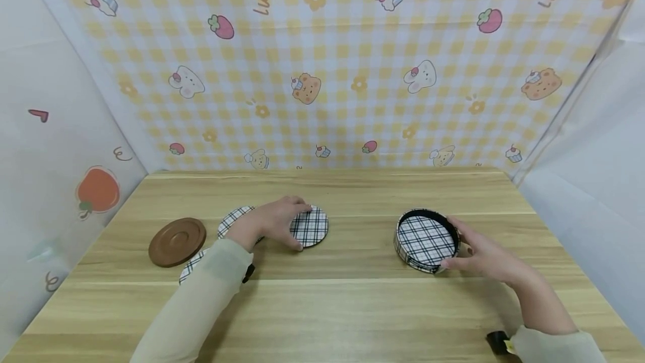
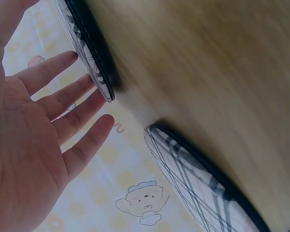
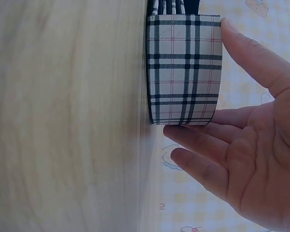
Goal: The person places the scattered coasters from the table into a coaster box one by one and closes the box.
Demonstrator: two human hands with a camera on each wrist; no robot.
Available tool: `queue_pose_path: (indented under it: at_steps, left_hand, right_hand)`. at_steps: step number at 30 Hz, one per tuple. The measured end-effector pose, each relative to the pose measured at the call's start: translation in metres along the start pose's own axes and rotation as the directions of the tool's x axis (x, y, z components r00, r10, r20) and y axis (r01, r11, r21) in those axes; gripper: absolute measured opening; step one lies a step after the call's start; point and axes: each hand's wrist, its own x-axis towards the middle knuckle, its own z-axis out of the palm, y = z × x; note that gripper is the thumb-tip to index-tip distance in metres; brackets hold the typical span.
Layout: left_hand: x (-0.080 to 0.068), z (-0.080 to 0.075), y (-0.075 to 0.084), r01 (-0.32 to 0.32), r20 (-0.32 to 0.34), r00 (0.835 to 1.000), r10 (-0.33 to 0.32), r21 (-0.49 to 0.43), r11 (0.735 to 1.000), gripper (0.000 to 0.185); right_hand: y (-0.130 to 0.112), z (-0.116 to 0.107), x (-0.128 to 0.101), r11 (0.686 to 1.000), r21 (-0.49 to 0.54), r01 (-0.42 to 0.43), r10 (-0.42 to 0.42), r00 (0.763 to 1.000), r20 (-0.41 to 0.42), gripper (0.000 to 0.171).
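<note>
Under the left hand: a flat round plaid coaster (image 1: 309, 227) with a black rim lies on the light wooden table (image 1: 353, 301); the left hand (image 1: 274, 221) rests over its near-left edge.
Left hand state: the left wrist view shows the fingers (image 2: 63, 96) straight and spread, fingertips at the coaster's edge (image 2: 89, 46), nothing clasped; whether they press it cannot be told.
Behind the left wrist: a second flat plaid coaster (image 1: 234, 218) lies partly hidden by the wrist and forearm, touching or just beside the first; which one, the forearm hides.
Beside the left sleeve: a third plaid coaster (image 1: 191, 265) peeks out from under the pale green sleeve, nearer the person.
Left of the left hand: a brown round coaster (image 1: 177, 241) with a raised rim lies flat, just beside the plaid ones.
At the right hand: a round plaid holder tin (image 1: 426, 240) with a dark inner wall stands on the table, a plaid disc showing inside it.
Right hand state: the right hand (image 1: 486, 255) holds the tin's side wall (image 3: 185, 68), thumb at the near edge and fingers along the far right side, lightly curved round it.
Between the hands: bare table; the tin and the coasters are well apart.
Behind both hands: a yellow checked cartoon backdrop (image 1: 353, 71) closes the table's far edge.
</note>
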Motion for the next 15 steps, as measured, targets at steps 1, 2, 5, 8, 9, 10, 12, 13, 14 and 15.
queue_pose_path:
  at_steps: [1, 2, 5, 8, 9, 10, 12, 13, 14, 15]
  left_hand:
    - [0.0, 0.0, 0.001, -0.001, 0.001, 1.0, 0.001, 0.002, 1.0, 0.093]
    - [0.0, 0.0, 0.001, -0.002, 0.0, 1.0, 0.002, 0.005, 1.0, 0.093]
    - [-0.001, 0.0, 0.004, -0.004, -0.007, 1.0, 0.004, 0.003, 1.0, 0.092]
    - [-0.001, 0.001, 0.006, -0.002, -0.011, 1.0, 0.002, 0.0, 1.0, 0.093]
    - [-0.001, 0.0, 0.007, -0.002, -0.012, 1.0, 0.002, 0.002, 1.0, 0.093]
    - [0.0, 0.0, 0.007, -0.004, -0.015, 1.0, 0.004, 0.003, 1.0, 0.093]
    - [0.001, 0.0, 0.009, -0.01, -0.014, 1.0, 0.01, -0.001, 1.0, 0.094]
    - [0.001, 0.0, 0.01, -0.016, -0.013, 1.0, 0.016, -0.001, 1.0, 0.094]
    - [0.001, 0.0, 0.011, -0.021, -0.016, 1.0, 0.021, -0.003, 1.0, 0.094]
    - [0.002, 0.0, 0.012, -0.026, -0.017, 1.0, 0.026, -0.001, 1.0, 0.095]
  right_hand:
    - [0.0, 0.0, 0.0, 1.0, -0.005, -0.002, 0.002, 1.0, 0.001, 0.101]
    - [0.0, 0.0, 0.0, 1.0, -0.008, -0.002, 0.002, 1.0, 0.0, 0.101]
    - [0.0, 0.0, 0.0, 1.0, -0.015, 0.001, -0.001, 1.0, -0.004, 0.1]
    - [0.001, 0.001, -0.001, 1.0, -0.019, 0.007, -0.007, 1.0, -0.01, 0.1]
    - [0.0, 0.001, -0.001, 1.0, -0.021, 0.009, -0.009, 1.0, -0.013, 0.1]
    - [0.0, 0.001, -0.001, 1.0, -0.024, 0.009, -0.01, 1.0, -0.014, 0.1]
    - [0.0, 0.001, -0.001, 0.999, -0.03, 0.014, -0.015, 1.0, -0.016, 0.1]
    - [0.0, 0.001, -0.001, 0.999, -0.032, 0.015, -0.016, 1.0, -0.016, 0.1]
    - [-0.001, 0.001, -0.001, 0.999, -0.031, 0.017, -0.018, 1.0, -0.017, 0.1]
    - [-0.001, 0.001, 0.0, 0.999, -0.031, 0.017, -0.017, 1.0, -0.018, 0.1]
